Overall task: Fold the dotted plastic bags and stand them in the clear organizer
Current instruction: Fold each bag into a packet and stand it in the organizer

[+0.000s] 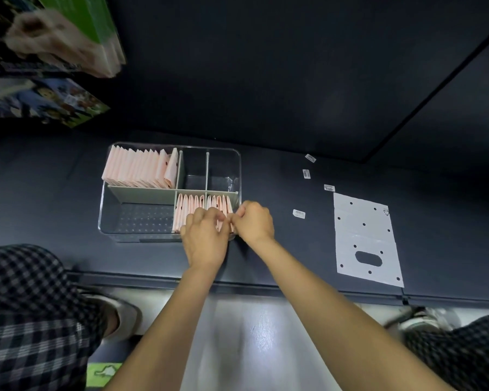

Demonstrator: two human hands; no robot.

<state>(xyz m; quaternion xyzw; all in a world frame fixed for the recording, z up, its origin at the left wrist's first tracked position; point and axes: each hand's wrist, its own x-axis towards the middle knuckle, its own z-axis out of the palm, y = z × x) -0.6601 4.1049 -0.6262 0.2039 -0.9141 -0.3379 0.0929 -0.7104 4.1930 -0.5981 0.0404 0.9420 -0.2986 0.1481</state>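
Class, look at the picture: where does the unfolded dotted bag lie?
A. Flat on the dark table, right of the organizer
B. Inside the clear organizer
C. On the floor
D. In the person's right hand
A: the unfolded dotted bag lies flat on the dark table, right of the clear organizer, away from both hands.

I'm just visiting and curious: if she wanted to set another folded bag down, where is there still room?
In the clear organizer, the near-left compartment and the two far-right ones are bare. Dark tabletop lies free between organizer and flat dotted bag. Crowded: far-left row, and near-right folded bags where both hands, left and right, work.
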